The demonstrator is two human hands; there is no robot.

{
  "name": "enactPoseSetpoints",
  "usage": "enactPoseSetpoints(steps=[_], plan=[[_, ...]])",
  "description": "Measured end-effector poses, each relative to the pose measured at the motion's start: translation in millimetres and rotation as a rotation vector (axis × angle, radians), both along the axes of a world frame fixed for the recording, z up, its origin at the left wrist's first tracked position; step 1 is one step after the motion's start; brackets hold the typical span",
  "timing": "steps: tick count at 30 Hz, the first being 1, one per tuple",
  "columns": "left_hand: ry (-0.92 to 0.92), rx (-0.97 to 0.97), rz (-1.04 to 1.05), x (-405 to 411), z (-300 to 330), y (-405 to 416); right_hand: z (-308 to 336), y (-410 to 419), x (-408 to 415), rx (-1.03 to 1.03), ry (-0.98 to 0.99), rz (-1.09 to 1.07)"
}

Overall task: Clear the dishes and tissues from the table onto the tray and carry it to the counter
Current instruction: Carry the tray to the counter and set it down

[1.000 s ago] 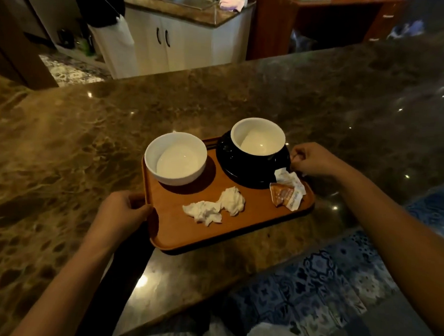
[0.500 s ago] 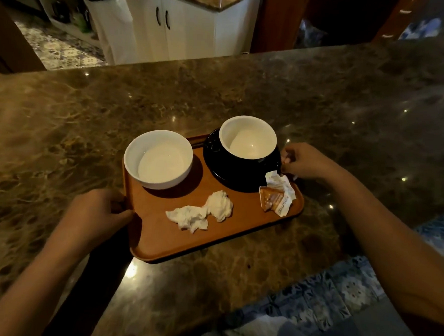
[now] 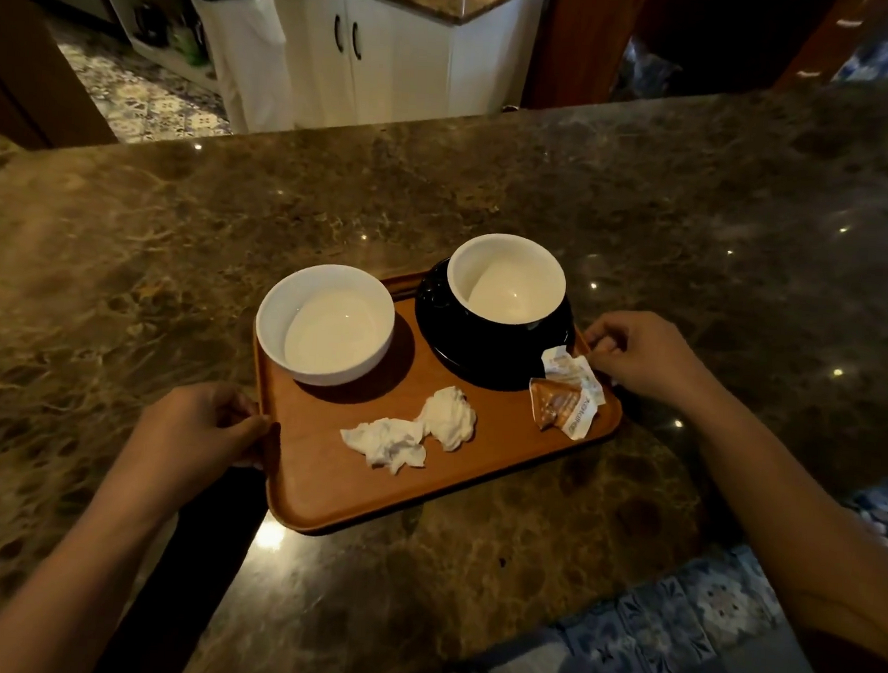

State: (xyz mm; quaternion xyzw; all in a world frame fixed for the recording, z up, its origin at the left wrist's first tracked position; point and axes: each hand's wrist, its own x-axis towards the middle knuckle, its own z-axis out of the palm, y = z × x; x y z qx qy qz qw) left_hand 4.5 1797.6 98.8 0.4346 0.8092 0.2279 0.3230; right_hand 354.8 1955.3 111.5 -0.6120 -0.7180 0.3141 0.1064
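Note:
An orange-brown tray (image 3: 341,490) rests on the brown marble counter (image 3: 644,202). On it stand a white bowl (image 3: 324,322) at the left and a black cup with a white inside (image 3: 506,280) on a black saucer (image 3: 452,336) at the back right. Two crumpled white tissues (image 3: 411,432) lie in the middle. Torn sugar packets (image 3: 565,394) sit at the right edge. My left hand (image 3: 205,426) grips the tray's left rim. My right hand (image 3: 642,352) is closed on the right rim beside the packets.
Beyond the counter's far edge are white cabinets (image 3: 374,49), a person in white trousers (image 3: 246,53) and patterned floor tiles (image 3: 145,99). Blue patterned floor (image 3: 674,616) shows below the counter's near edge at the right.
The tray with both hands on it has slid slightly left and nearer on the counter as my view dipped down. Both grips look unchanged.

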Motion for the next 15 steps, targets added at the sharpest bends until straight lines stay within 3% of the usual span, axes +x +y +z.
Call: enactPoseSetpoints(steps=[15], plan=[[0.011, 0.072, 0.069, -23.3, -4.9, 59.6, -2.2, 59.6, -30.6, 0.041, -0.026, -0.058]])
